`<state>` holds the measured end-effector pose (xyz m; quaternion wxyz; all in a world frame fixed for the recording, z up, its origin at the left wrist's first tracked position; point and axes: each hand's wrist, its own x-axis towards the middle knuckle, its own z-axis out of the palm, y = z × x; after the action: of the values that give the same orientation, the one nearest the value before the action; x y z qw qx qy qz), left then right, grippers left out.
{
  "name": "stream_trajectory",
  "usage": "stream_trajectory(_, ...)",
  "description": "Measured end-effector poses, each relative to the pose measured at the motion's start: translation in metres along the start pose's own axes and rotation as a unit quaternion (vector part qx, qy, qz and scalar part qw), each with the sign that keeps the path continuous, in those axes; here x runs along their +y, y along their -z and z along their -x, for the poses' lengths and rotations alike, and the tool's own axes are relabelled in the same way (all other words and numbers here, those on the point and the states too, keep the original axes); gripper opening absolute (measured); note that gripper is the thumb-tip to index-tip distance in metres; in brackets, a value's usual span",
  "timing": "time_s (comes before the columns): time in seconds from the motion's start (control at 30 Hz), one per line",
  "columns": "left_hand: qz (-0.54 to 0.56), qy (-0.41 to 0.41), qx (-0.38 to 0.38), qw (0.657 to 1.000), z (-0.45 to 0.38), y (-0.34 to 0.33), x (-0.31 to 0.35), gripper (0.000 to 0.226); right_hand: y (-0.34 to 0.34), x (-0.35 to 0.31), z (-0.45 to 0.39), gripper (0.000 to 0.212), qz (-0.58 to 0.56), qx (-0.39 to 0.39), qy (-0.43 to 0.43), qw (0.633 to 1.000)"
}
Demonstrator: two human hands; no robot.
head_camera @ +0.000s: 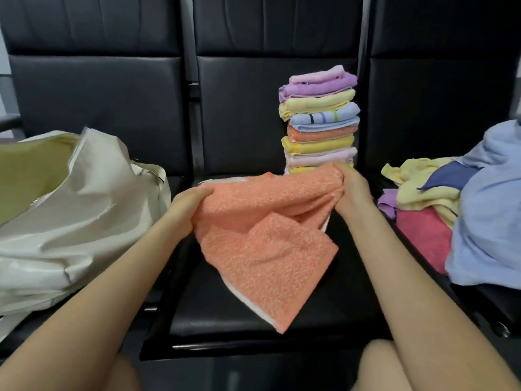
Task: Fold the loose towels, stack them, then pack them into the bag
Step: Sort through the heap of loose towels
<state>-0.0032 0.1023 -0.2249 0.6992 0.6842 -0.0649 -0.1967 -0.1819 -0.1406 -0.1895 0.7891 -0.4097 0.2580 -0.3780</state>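
Note:
An orange towel (262, 235) hangs crumpled over the middle black seat (324, 311), held at its two upper ends. My left hand (187, 206) grips the left end and my right hand (351, 190) grips the right end. Behind the towel, a tall stack of folded towels (320, 119) in pink, purple, yellow, blue and orange stands against the seat back. A cream bag (64, 210) lies open on the left seat. Loose towels (431, 193) in yellow, blue, purple and red lie heaped on the right seat.
A large pale blue cloth (487, 221) covers part of the right heap. The row of black padded seats has upright backs (112, 94) close behind everything. My knees (377, 365) show at the bottom edge.

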Motion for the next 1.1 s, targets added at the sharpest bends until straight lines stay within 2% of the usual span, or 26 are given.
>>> stream_trajectory(0.07, 0.015, -0.012, 0.013, 1.0, -0.001, -0.009, 0.0, 0.016, 0.011, -0.002, -0.004, 0.039, -0.04, -0.017, -0.021, 0.999)
stream_trajectory(0.1, 0.027, -0.015, 0.023, 0.999, -0.003, -0.012, -0.003, 0.019, 0.017, 0.003, -0.003, 0.045, -0.008, -0.041, -0.042, 0.998)
stream_trajectory(0.13, 0.027, -0.016, 0.03, 0.999, -0.003, -0.013, -0.006, 0.022, 0.024, 0.011, 0.001, 0.052, 0.071, -0.053, -0.066, 0.994)
stream_trajectory(0.2, -0.016, -0.015, 0.024, 0.999, 0.0, -0.015, -0.016, 0.027, 0.036, 0.023, 0.016, 0.055, 0.296, -0.059, -0.099, 0.948)
stream_trajectory(0.27, -0.095, -0.025, -0.001, 0.995, 0.003, -0.015, -0.024, 0.022, 0.041, 0.025, 0.026, 0.054, 0.452, -0.029, -0.086, 0.888)
stream_trajectory(0.33, -0.146, -0.045, 0.0, 0.988, 0.011, -0.015, -0.023, 0.018, 0.042, 0.018, 0.037, 0.057, 0.516, -0.011, -0.064, 0.854)
stream_trajectory(0.43, -0.211, -0.072, 0.002, 0.975, 0.025, -0.014, -0.026, 0.032, 0.044, 0.01, 0.059, 0.041, 0.56, -0.061, -0.079, 0.822)
stream_trajectory(0.5, -0.27, -0.091, -0.01, 0.958, 0.042, -0.011, -0.03, 0.04, 0.047, 0.013, 0.072, 0.03, 0.54, -0.091, -0.09, 0.832)
stream_trajectory(0.57, -0.296, -0.087, -0.023, 0.951, 0.055, -0.004, -0.035, 0.037, 0.046, 0.014, 0.084, 0.028, 0.514, -0.103, -0.09, 0.847)
stream_trajectory(0.7, -0.21, 0.015, -0.074, 0.975, 0.084, 0.001, -0.032, 0.036, 0.037, 0.018, 0.102, 0.019, 0.458, -0.127, -0.109, 0.873)
stream_trajectory(0.8, -0.188, 0.086, -0.167, 0.964, 0.111, 0.002, -0.029, 0.032, 0.029, 0.022, 0.109, 0.016, 0.412, -0.128, -0.091, 0.897)
stream_trajectory(0.9, -0.169, 0.105, -0.239, 0.95, 0.126, -0.006, -0.033, 0.019, 0.018, 0.024, 0.116, 0.017, 0.34, -0.134, -0.08, 0.928)
stream_trajectory(1.0, -0.031, 0.073, -0.186, 0.979, 0.128, -0.016, -0.029, 0.011, 0.012, 0.02, 0.119, 0.019, 0.329, -0.12, -0.026, 0.936)
stream_trajectory(1.1, 0.127, 0.06, -0.094, 0.986, 0.123, -0.009, -0.008, 0.021, 0.011, 0.006, 0.112, 0.019, 0.382, -0.043, 0.101, 0.918)
